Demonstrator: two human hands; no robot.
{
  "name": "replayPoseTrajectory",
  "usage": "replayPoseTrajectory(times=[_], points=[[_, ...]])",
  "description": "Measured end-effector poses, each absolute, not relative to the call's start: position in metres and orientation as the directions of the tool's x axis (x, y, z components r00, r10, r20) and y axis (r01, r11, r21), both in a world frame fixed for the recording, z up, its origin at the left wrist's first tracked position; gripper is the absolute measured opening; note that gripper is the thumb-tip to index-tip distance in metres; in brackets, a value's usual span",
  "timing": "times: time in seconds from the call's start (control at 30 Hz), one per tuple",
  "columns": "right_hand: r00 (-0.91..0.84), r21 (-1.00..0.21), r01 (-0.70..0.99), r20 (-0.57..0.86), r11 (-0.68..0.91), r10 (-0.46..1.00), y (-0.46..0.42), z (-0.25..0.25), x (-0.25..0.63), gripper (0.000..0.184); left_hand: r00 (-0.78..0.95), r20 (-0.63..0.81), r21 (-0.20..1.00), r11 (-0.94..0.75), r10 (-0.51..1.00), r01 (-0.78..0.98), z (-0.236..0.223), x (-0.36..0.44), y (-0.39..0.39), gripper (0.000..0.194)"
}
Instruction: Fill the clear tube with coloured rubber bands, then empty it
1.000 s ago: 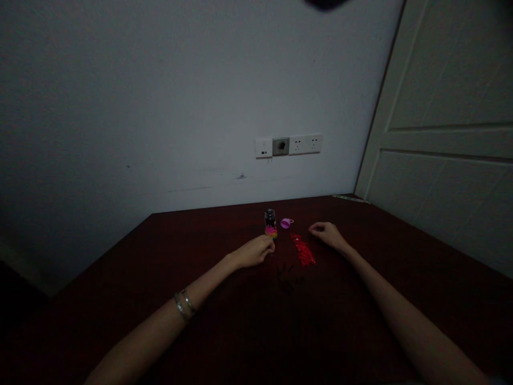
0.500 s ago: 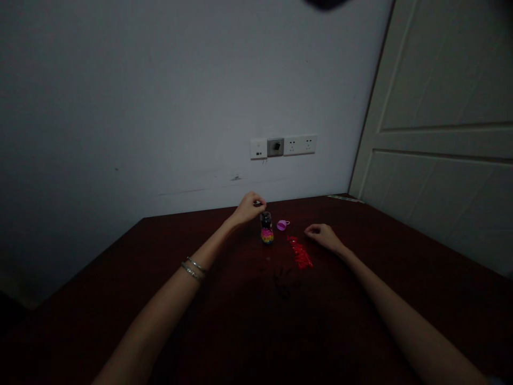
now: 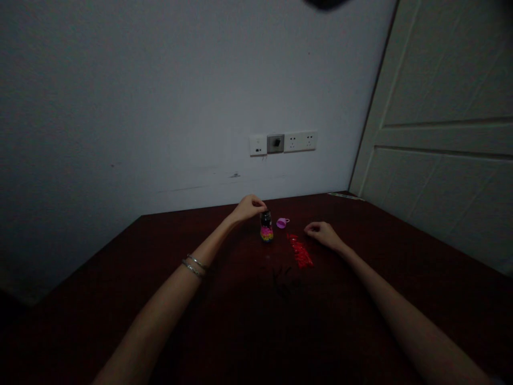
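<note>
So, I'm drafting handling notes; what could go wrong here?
The left hand is by the mouth of the jar; a nudge could tip it and spill its contents. The dark pieces barely show against the dark table, so some might be overlooked. The right hand rests close to the red pieces and could scatter them.

Pretty gloomy room tbh, the light's really dim and the corners go almost black. Plain greyish-white wall (image 3: 180, 107) straight ahead, with some dark scuff marks (image 3: 235, 175) low down. Above those there's a row of fittings: a white wall plate (image 3: 257, 145), a grey switch plate (image 3: 275, 144) with a dark middle, then white power sockets (image 3: 300, 141). Pale panelled door (image 3: 444, 96) over on the right, and a dark reddish-brown tabletop (image 3: 160, 240) running up to the wall.
</note>
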State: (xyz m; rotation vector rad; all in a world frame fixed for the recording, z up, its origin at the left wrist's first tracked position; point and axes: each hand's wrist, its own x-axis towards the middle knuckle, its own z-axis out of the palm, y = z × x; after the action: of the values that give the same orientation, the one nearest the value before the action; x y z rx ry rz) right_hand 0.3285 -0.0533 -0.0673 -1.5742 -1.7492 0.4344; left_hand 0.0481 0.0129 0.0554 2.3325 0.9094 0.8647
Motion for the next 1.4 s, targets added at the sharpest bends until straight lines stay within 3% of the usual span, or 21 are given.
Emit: replayPoseTrajectory(times=[0.43,0.67,0.77,0.87,1.0,1.23,1.4], points=[[0.032,-0.678,0.712,0.293,0.184,0.955,-0.056,-0.066,0.326,0.023,0.555,0.378,0.666,-0.634,0.741,0.393,0.054,0.049,0.013,0.014],[0.044,-0.736,0.647,0.295,0.198,0.954,-0.065,-0.036,0.315,0.023,0.254,0.477,0.757,-0.54,0.841,0.367,0.034,0.044,0.029,0.023],[-0.071,-0.797,0.556,0.237,0.236,0.969,-0.076,-0.015,0.297,0.023,0.128,0.403,0.844,-0.422,0.906,0.329,0.017,0.037,0.037,0.022],[-0.341,-0.816,0.521,0.068,0.249,0.938,-0.09,-0.002,0.273,0.023,0.073,0.302,0.873,-0.306,0.951,0.38,-0.002,0.029,0.042,0.022],[-0.55,-0.745,0.562,-0.013,0.359,0.835,-0.104,-0.003,0.239,0.025,0.051,0.25,0.868,-0.247,0.967,0.431,-0.028,0.02,0.043,0.023],[-0.557,-0.488,0.652,0.212,0.581,0.803,-0.111,-0.024,0.205,0.024,0.102,0.209,0.829,-0.231,0.973,0.509,-0.056,0.009,0.042,0.026],[-0.585,-0.393,0.676,0.229,0.624,0.778,-0.11,-0.037,0.195,0.021,0.176,0.223,0.789,-0.284,0.959,0.545,-0.06,0.0,0.046,0.026]])
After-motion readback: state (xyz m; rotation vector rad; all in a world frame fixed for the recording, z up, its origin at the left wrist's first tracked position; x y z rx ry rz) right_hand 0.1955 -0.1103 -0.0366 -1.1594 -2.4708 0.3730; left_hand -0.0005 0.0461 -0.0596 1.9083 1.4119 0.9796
